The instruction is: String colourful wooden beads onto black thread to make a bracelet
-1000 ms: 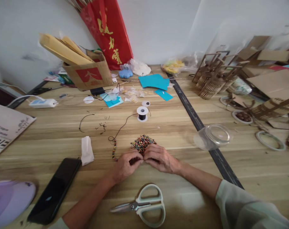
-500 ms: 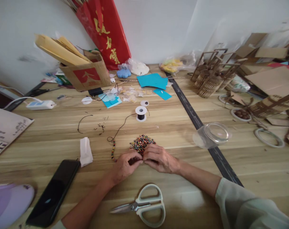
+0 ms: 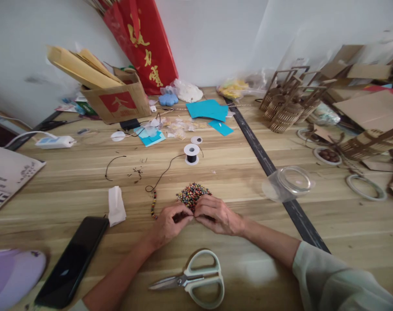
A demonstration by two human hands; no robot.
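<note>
Two pinches: left hand [image 3: 168, 224] on beaded cord [image 3: 154, 203], right hand [image 3: 219, 215] (contents hidden) near beads [image 3: 193, 192].

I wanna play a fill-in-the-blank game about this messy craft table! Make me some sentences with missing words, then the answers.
1. The left hand and right hand are close together beside a heap of small, colourful round ____.
2. The cord wound on the white plastic spool is ____.
3. The tall bag with gold writing is ____.
4. The pale-handled metal scissors point toward the picture's ____ side.

Missing words: beads; black; red; left.
</note>
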